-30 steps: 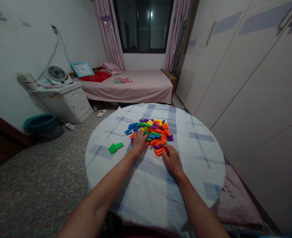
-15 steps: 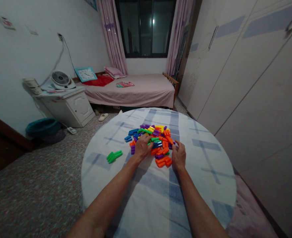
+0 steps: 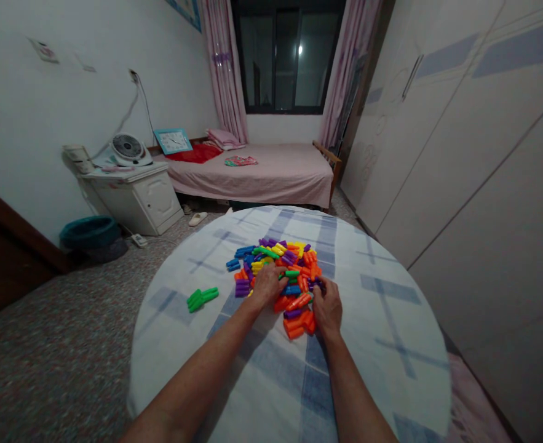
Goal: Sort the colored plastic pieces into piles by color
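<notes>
- A loose heap of small, tube-shaped plastic pieces in orange, purple, green, blue and yellow (image 3: 299, 269) sits mid-way across the round surface draped in white-and-blue checked cloth (image 3: 382, 344).
- The person's left hand (image 3: 267, 284) lies over the heap, fingers curled beside a green piece (image 3: 292, 274); I can't tell whether it grips anything.
- The right hand (image 3: 327, 306) is at the heap's right edge, fingers bent narrow by a dark purple piece (image 3: 317, 282); whether it's held, I can't tell.
- Bright green joined tubes (image 3: 202, 299) lie apart, to the left.
</notes>
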{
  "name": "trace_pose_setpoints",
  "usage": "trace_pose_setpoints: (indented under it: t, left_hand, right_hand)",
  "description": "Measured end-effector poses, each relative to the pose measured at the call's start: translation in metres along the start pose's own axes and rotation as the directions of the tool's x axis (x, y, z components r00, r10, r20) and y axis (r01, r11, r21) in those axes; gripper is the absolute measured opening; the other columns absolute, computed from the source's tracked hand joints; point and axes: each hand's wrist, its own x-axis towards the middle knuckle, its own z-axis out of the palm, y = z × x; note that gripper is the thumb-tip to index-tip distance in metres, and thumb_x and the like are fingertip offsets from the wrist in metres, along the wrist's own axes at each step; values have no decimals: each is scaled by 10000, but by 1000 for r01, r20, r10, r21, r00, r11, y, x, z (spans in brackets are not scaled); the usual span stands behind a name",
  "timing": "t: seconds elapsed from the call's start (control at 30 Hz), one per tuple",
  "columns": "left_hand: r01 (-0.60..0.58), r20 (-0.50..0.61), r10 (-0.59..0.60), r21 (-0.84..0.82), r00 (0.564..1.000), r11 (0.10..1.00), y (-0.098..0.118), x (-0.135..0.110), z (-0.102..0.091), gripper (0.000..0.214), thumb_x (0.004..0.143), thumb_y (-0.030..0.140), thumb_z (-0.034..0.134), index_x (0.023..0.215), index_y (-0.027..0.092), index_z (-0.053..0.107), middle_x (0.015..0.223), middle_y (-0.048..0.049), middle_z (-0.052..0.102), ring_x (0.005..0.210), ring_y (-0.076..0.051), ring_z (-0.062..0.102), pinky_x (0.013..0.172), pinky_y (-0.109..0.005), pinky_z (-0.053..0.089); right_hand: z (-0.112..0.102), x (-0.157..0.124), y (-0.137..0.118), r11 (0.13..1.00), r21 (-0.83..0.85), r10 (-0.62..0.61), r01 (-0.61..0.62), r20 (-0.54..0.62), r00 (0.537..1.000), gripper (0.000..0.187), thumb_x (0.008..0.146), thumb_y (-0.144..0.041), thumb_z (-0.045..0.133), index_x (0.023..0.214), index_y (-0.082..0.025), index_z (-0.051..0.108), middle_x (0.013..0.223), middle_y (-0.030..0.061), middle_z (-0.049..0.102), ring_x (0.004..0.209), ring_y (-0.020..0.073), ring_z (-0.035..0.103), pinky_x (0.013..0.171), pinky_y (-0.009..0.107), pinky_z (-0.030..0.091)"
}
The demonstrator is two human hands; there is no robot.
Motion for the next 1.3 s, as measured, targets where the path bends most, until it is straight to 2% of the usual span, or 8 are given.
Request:
trace_pose_setpoints:
  t: [0.33,0.5,0.6,0.73,0.83,0.97,1.2,1.3]
  left_hand:
    - [-69,-72,58,-173,996,983,1,-11,11,269,828,199,533,1039,247,693,899,-53,638,844,-180,607,759,-308,497]
    - [-117,-219,66,-227,973,967,-8,-23,-12,265,841,196,522,1054,244,672,922,-36,609,874,-161,597,787,-290,501]
    - [-84,-373,16,-165,928,983,-34,-37,-41,279,837,200,515,1076,247,651,957,-34,594,894,-158,597,795,-270,502]
    - [161,-477,-132,21,869,987,-90,-64,-70,268,824,223,503,1046,231,652,986,-48,580,915,-186,596,824,-300,499]
    - [331,-434,-263,89,862,939,-130,-82,-72,293,801,217,496,1045,193,655,1034,-79,595,954,-222,597,872,-357,493]
    - [370,-352,-323,75,878,926,-156,-97,-56,317,801,230,486,1061,165,655,1077,-106,619,1000,-236,597,922,-386,480]
    - [288,-562,-217,40,798,957,-137,-93,-53,354,848,287,461,1147,164,604,1228,-122,556,1152,-256,509,1013,-419,417]
    - [118,-547,-81,32,833,993,-110,-75,-58,311,846,244,465,1115,200,617,1187,-85,583,1123,-230,527,988,-406,438]
  right_hand:
    - [1,0,-2,999,-55,3,-1,37,999,341,821,-277,384,1088,-185,574,1087,96,585,1012,224,539,906,365,411]
    - [2,0,1,999,-41,2,-1,32,999,330,822,-273,391,1084,-199,578,1091,87,591,1008,217,548,896,351,417]
    - [3,0,3,999,-37,-13,14,22,1000,324,823,-280,394,1078,-207,580,1087,86,598,1003,219,554,881,344,419]
    - [3,0,2,998,-67,0,3,43,999,336,823,-290,392,1087,-197,577,1091,95,600,1001,233,554,862,351,419]
    - [2,0,0,996,-87,14,-9,54,998,348,822,-303,387,1093,-197,579,1098,99,598,995,238,555,852,357,418]
    - [1,0,-2,995,-96,21,-15,66,998,367,821,-312,376,1106,-197,577,1104,101,596,999,242,555,854,362,417]
    - [1,1,3,994,-104,27,-17,96,995,415,819,-353,363,1132,-176,570,1131,120,585,1034,256,547,897,375,406]
    - [1,4,6,994,-103,46,-34,125,991,425,819,-372,369,1129,-169,576,1137,111,585,1034,240,551,893,351,410]
